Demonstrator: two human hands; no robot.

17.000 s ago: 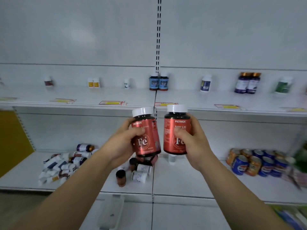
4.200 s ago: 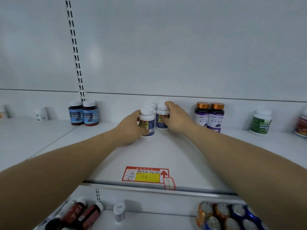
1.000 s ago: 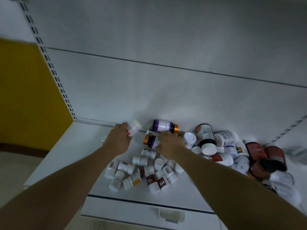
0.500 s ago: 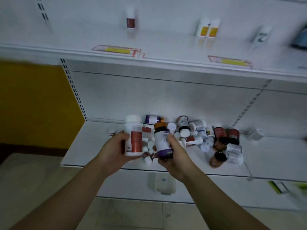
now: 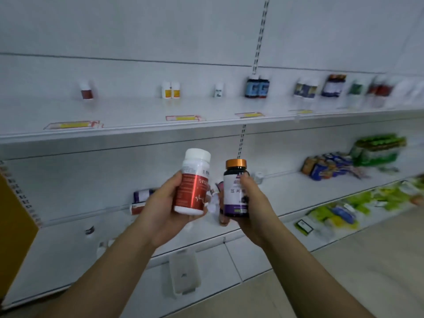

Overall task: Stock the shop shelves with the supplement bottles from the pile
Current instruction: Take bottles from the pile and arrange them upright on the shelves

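Left hand wraps the red-label bottle at mid-body; right hand grips the purple-label bottle likewise; both held upright below the upper shelf. Prob. light, rigid plastic, smooth labels; hold by body, not cap.

Wide bare stretches lie along the upper shelf; only bottles lined against its back wall stand in the way.
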